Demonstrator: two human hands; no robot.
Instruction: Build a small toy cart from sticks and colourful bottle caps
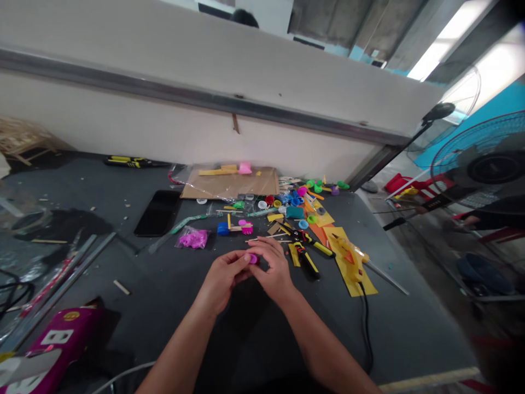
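Centrally, in the head view: one small purple piece, held low over the dark grey tabletop, between the two hands. Left hand: thumb and fingers pinched on the piece. Right hand: fingers curved around its far side, thumb close against it; whether this hand also grips cannot be told. Just beyond the hands: one blue-and-magenta assembly with wooden sticks. Left of that, one clear bag of purple modelling clay; farther left, one black smartphone, lying flat. Right of the hands: pliers with yellow-and-black handles, then one yellow hot glue gun on yellow card, its black cord trailing toward the near edge. Behind: assorted bottle caps, a light-blue one among them, and one brown cardboard sheet partly under clear plastic, near the white partition. Near left corner: one magenta box-like object, its kind unclear. Beyond the table's right side: one black fan.
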